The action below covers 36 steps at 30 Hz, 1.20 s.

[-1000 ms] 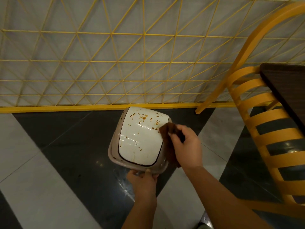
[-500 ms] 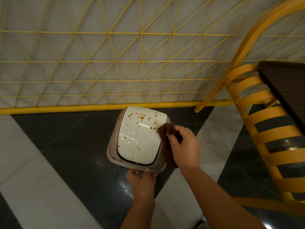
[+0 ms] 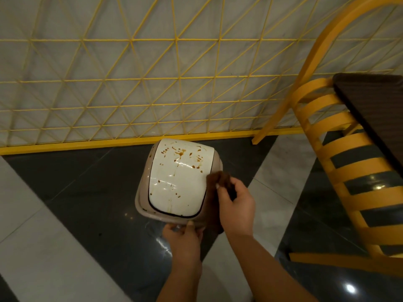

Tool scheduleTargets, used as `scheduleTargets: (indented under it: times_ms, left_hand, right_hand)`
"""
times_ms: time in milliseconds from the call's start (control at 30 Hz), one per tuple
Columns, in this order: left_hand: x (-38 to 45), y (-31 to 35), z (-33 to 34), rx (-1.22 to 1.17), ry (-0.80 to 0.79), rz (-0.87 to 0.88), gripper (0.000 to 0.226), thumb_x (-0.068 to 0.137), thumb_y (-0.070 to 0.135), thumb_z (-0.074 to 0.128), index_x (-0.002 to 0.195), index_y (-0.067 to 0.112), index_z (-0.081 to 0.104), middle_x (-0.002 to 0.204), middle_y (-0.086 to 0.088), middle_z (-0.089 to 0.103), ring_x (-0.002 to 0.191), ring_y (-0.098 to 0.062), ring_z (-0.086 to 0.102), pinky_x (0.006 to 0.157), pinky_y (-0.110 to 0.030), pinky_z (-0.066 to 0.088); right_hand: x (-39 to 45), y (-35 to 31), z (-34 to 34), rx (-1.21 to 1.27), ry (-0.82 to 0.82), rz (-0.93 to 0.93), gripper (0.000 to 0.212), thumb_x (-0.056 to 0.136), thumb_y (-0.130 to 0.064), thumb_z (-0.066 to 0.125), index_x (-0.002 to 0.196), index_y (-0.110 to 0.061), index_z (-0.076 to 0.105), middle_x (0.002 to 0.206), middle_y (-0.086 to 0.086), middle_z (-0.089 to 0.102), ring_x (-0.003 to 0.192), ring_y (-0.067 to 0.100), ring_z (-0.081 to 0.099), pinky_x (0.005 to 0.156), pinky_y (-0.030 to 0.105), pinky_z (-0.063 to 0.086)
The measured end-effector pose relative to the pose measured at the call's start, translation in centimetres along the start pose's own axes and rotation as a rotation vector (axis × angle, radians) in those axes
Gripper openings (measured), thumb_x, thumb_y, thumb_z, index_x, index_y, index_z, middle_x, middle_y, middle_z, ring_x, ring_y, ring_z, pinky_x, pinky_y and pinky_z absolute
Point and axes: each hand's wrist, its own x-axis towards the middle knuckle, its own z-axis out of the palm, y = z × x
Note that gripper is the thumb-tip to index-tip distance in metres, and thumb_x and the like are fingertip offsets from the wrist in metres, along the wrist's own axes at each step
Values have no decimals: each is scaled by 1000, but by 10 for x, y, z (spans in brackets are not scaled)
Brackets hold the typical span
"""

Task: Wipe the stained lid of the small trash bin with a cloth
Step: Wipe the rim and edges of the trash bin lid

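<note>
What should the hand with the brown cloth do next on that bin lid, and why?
Probably sweep the cloth leftward and up across the white lid. The right hand holds it at the lid's right edge, brown stains still cluster near the far end, and the left hand steadies the bin's near rim.

You face yellow wire lattice [image 3: 152,79] of triangles, mounted over pale marble-look wall [image 3: 65,62], yellow base rail [image 3: 87,144] along bottom. Floor [image 3: 65,192] at your feet: glossy dark tiles, pale diagonal bands crossing, light glints. On your right, yellow slatted chair [image 3: 349,171], curved back rising. Dark woven-look tabletop [image 3: 375,105] overlaps chair, corner in view.
</note>
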Motion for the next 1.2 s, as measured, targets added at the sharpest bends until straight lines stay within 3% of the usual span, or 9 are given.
scheduleTargets:
  times_ms: [200, 333, 500, 600, 733, 900, 1067, 1200]
  left_hand:
    - [-3, 1, 2, 30, 0, 19, 37, 88, 0, 60, 120, 15, 51, 113, -12, 66, 100, -27, 66, 89, -48, 54]
    - [-1, 0, 0, 53, -34, 31, 37, 85, -2, 61, 118, 15, 54, 115, -14, 66, 102, -31, 67, 88, -52, 54]
    - [1, -2, -3, 51, -47, 35, 45, 87, -8, 56, 128, 11, 52, 117, -13, 66, 105, -29, 66, 80, -37, 58]
    - [-3, 3, 0, 70, -64, 42, 45, 86, -9, 56, 126, 13, 52, 118, -15, 65, 106, -31, 65, 84, -43, 57]
    - [-10, 7, 3, 85, -7, 19, 44, 88, -2, 58, 118, 25, 39, 121, -9, 57, 111, -29, 58, 99, -51, 47]
    - [-10, 11, 1, 117, 13, -5, 39, 91, -1, 55, 109, 29, 39, 117, -9, 58, 109, -29, 59, 99, -49, 47]
    - [-12, 12, 3, 84, -21, 1, 40, 90, -2, 57, 106, 32, 44, 122, -13, 58, 110, -31, 60, 98, -52, 48]
    - [-11, 10, 1, 103, 13, -11, 37, 90, 0, 58, 104, 31, 43, 124, -12, 57, 111, -30, 59, 99, -52, 47]
  right_hand:
    - [-38, 39, -1, -60, -7, 120, 17, 87, -21, 61, 97, -34, 65, 90, -13, 68, 84, 3, 63, 82, 38, 55]
    - [-29, 18, 3, 30, 19, 33, 19, 88, -26, 61, 102, -37, 64, 96, -17, 66, 89, -1, 61, 83, 31, 54]
    - [8, -16, 13, 75, -2, 13, 23, 87, -43, 57, 109, -39, 61, 102, -20, 64, 96, -1, 60, 84, 31, 54]
    - [1, -9, 8, 185, 68, 127, 14, 90, -34, 58, 102, -36, 64, 89, -16, 67, 86, 2, 63, 76, 26, 53]
    - [-26, 28, 2, 18, 78, 176, 6, 91, -23, 58, 89, -25, 63, 80, -9, 64, 78, 11, 62, 66, 19, 48]
    - [-52, 37, 4, -14, 24, 216, 7, 85, -18, 64, 85, -25, 63, 76, -10, 66, 72, 6, 62, 63, 22, 49]
    - [-11, 19, -3, 6, 82, 305, 1, 86, -21, 62, 86, -22, 62, 74, -5, 63, 69, 9, 60, 54, 21, 44]
    - [-31, 22, 2, 14, 74, 328, 6, 85, -20, 63, 81, -22, 59, 72, -3, 63, 68, 13, 61, 58, 25, 47]
